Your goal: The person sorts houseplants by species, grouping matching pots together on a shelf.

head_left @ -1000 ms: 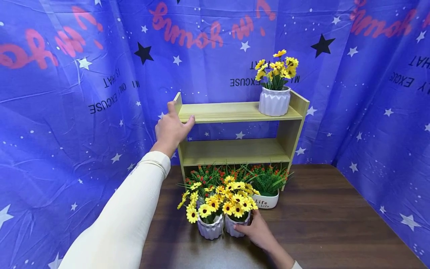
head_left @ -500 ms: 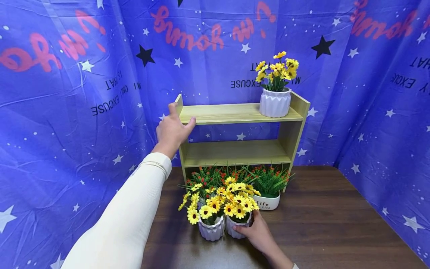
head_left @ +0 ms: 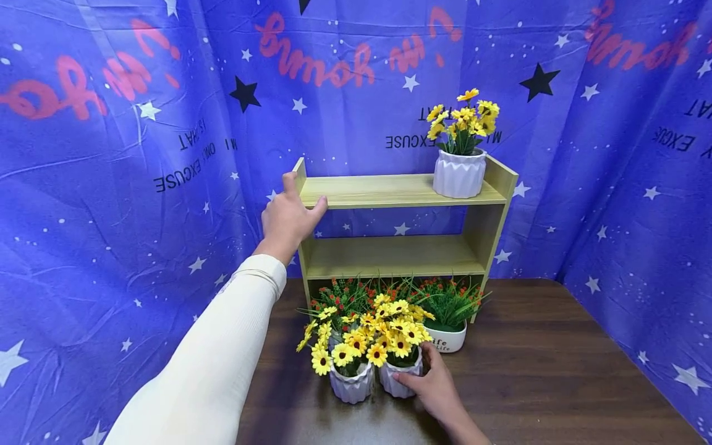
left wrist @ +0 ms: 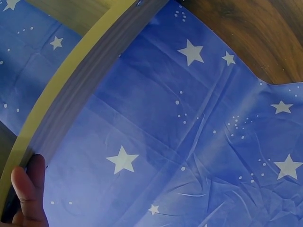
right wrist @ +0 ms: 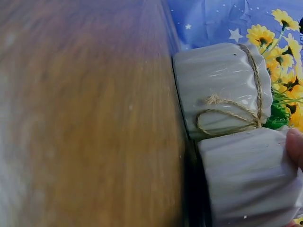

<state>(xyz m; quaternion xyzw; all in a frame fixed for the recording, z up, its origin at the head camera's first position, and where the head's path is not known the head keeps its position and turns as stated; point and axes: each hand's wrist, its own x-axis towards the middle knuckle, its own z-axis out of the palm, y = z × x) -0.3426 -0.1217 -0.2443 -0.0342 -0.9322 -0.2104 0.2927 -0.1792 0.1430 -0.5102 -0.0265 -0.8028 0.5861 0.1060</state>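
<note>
Our right hand (head_left: 438, 388) pinches the right front flowerpot (head_left: 392, 388) from its right; our left hand (head_left: 286, 221) grips the shelf (head_left: 367, 191) on the brown table (head_left: 539, 371), blue curtain (head_left: 339, 133) behind.

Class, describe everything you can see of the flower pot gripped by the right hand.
The flower pot is whitish, with pleated sides and a smooth, ceramic-like sheen. Yellow flowers with dark centres and some green foliage fill it. It sits roughly upright in front of the wooden shelf, beside a similar pot. The right hand grips its right side, thumb across the front. Whether its base touches the tabletop is unclear.
</note>
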